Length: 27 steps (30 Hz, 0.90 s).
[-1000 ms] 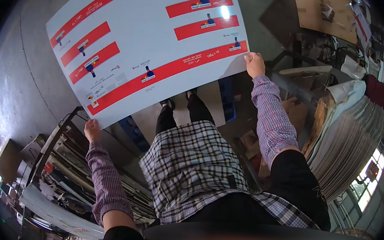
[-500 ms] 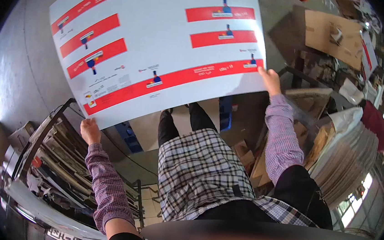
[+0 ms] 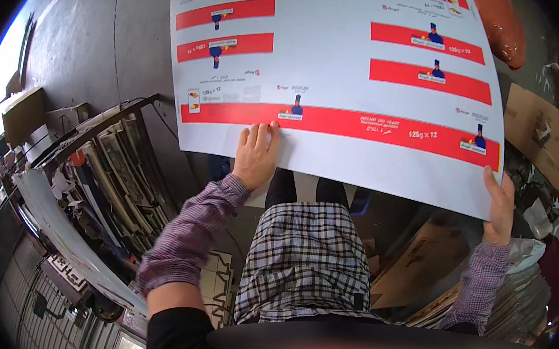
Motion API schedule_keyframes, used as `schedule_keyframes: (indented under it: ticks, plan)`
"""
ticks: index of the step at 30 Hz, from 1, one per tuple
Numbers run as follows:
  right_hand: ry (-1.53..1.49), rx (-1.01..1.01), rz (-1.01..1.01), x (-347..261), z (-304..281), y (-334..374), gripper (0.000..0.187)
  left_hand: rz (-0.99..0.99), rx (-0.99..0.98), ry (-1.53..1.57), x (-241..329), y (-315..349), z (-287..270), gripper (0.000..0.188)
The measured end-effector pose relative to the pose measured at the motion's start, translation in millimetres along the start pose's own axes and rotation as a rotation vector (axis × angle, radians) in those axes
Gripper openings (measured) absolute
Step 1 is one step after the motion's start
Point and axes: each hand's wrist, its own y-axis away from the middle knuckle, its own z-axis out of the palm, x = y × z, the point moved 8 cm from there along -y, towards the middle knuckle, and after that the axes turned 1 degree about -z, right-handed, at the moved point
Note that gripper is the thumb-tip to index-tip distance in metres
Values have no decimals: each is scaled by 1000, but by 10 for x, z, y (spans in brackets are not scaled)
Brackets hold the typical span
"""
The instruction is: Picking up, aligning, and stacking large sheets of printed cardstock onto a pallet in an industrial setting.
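A large white printed sheet (image 3: 329, 66) with red bands and small blue figures spreads out in front of me, tilted a little down to the right. My right hand (image 3: 499, 204) grips its near right corner, thumb on the printed face and the other fingers mostly behind. My left hand (image 3: 257, 154) lies over the near edge, left of the middle, its fingers stretched flat on the print just below the lowest red band. Whatever supports the sheet's far side is out of view.
At my left, flat boards or cardboard sheets (image 3: 127, 168) stand in a dark metal rack (image 3: 76, 137). Brown cardboard (image 3: 539, 134) and an orange sack (image 3: 502, 28) lie at the far right. Stacked sheets (image 3: 502, 287) stand beside my right arm.
The sheet has swung clockwise and shifted to the right. My left hand has left its near left corner and now rests on the face, farther along the near edge. My right hand keeps its hold.
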Motion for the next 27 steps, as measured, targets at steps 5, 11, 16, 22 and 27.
schedule_keyframes:
  ticks: [5,11,16,22,27]
  plan:
    - [1513,315,-722,72,-26,-119,43,229,-197,-268,411,-323,-290,47]
    - [1262,-196,-860,947,1528,-136,79,508,-381,-839,809,-440,-395,46]
    - [1240,-251,-911,498,1458,35,69,409,-597,-391,624,-370,-744,26]
    - [996,-1228,-414,-74,1648,-48,57,406,-503,264,328,-425,-1430,22]
    - [1053,-800,-601,-685,1601,-924,61,-88,65,-30,-390,-786,-1560,48]
